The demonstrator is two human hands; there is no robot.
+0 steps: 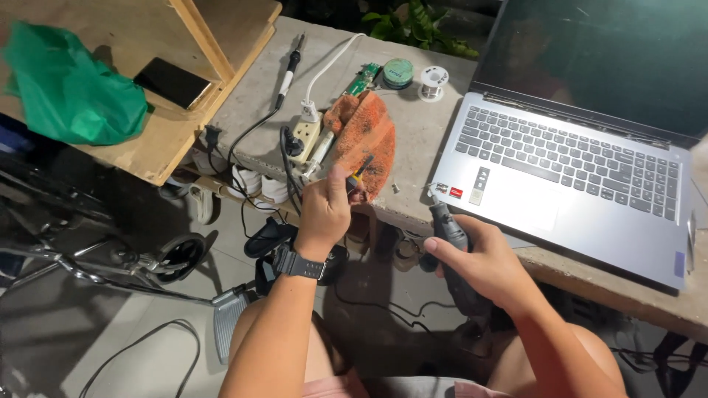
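My left hand (pixel 324 210), with a black watch on its wrist, is closed around a small screwdriver (pixel 359 173) with a dark and yellow handle, held over the front edge of the concrete table (pixel 420 140). My right hand (pixel 479 262) grips a dark grey rotary tool (pixel 450 236), its tip pointing up toward the near left corner of an open silver laptop (pixel 568 184). An orange rag (pixel 365 133) lies just behind my left hand.
On the table sit a white power strip (pixel 304 136), a soldering iron (pixel 289 70), a green circuit board (pixel 361 79), a solder tin (pixel 398 72) and a solder spool (pixel 434 79). A wooden shelf (pixel 158 158) at left holds a green bag (pixel 70 92) and a phone (pixel 172 81). Cables and shoes lie below.
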